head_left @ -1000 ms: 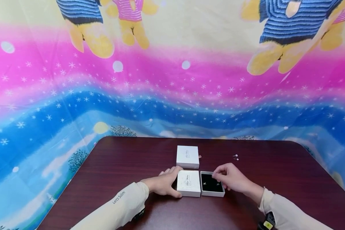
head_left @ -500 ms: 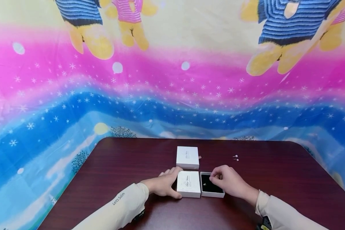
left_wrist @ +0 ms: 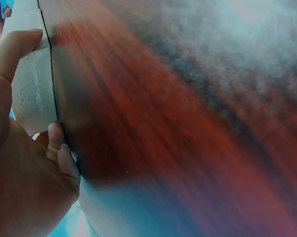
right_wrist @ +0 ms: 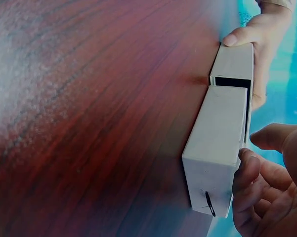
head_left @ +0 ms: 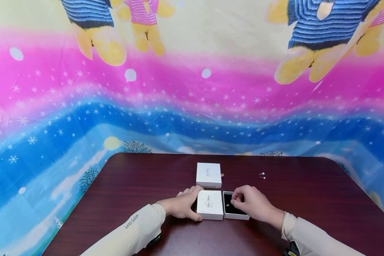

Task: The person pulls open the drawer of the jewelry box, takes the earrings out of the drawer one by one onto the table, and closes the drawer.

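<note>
In the head view my left hand (head_left: 183, 204) grips a white jewelry box (head_left: 209, 205) with "Best Wishes" lettering, its thumb at the near side and fingers at the far side. The box's drawer (head_left: 236, 216) is pulled out to the right and lined with a black pad (head_left: 229, 200). A small star earring (head_left: 228, 205) sits in the pad's left part. My right hand (head_left: 254, 203) is over the drawer's right part, thumb and bent fingertips close together at the pad. I cannot tell whether they pinch anything. In the right wrist view its curled fingers (right_wrist: 248, 168) are right at the drawer's rim.
A second white box (head_left: 208, 175) with a small ribbon tab stands behind the first. Two pearl-headed earrings (head_left: 262, 175) lie on the dark wooden table (head_left: 160, 170) at the back right. A printed cloth (head_left: 192, 89) hangs behind the table.
My right hand has moved slightly left and inward over the drawer, and now covers the right star earring that showed earlier. The left hand and the boxes stay put.
</note>
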`<state>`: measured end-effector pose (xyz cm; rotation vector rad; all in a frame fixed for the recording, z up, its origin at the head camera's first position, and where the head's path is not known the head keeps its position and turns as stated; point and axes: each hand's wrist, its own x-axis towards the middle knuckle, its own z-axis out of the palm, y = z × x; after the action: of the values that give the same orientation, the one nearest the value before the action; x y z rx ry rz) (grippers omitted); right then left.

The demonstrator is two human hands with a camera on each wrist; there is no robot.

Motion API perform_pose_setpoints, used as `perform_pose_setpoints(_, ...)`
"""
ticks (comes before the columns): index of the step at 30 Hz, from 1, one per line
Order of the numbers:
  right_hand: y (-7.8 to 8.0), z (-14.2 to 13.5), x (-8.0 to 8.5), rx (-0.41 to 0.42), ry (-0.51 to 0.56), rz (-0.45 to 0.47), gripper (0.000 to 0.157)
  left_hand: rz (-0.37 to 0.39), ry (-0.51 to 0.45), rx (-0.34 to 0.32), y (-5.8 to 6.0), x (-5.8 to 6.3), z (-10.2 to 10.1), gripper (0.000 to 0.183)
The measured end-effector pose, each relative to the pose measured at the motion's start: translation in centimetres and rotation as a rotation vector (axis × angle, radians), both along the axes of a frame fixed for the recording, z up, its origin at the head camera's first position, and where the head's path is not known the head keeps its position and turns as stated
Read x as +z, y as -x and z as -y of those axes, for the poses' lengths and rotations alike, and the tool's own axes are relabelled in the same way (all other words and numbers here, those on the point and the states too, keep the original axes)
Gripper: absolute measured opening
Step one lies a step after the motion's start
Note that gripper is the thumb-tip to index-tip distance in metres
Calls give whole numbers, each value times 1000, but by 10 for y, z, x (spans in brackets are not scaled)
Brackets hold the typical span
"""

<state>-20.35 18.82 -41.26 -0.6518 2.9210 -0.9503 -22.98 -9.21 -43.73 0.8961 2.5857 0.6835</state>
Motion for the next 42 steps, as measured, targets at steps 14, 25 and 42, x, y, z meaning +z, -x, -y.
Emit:
perform_pose_setpoints(14,0,6,-2,-13,-69,3,4,-5,4,0,1,-1,0,80)
perform_pose_setpoints(25,-1,10,-1,-6,-89,21,6,-6,10,-3,0,-1,0,80)
perform_pose_setpoints(42,-4,13,-3,-27,-165,-34,10,0,8,2,1,-1,0,80)
